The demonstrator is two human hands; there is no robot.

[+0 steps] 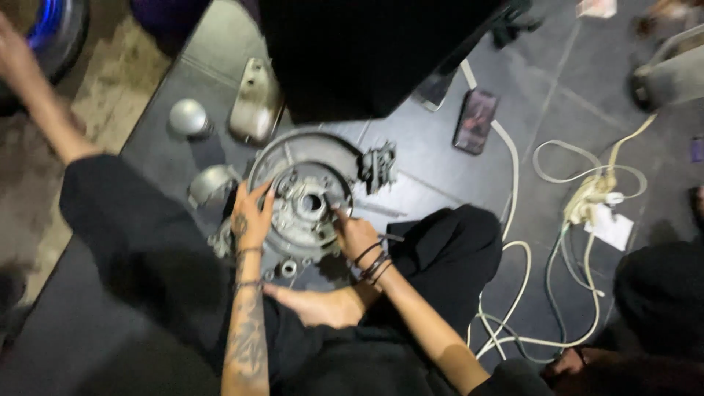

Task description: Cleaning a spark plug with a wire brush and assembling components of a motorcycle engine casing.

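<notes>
**Two hands on a round metal part**

A round grey metal part [304, 198] lies flat on the dark floor [440, 169], in front of the person's crossed legs. It looks dull and dusty, with a hole in the middle and small bumps around it.

The left hand [251, 218] rests at its nine o'clock edge, fingers spread — gripping nothing. The right hand [354, 233] touches the four o'clock edge, fingers half curled; I cannot tell if it holds anything.

It seems best to keep the part steady and move slowly — small bits [287, 267] lie at six o'clock. A phone [476, 121] lies at two o'clock, white cables [565, 220] at three.
</notes>
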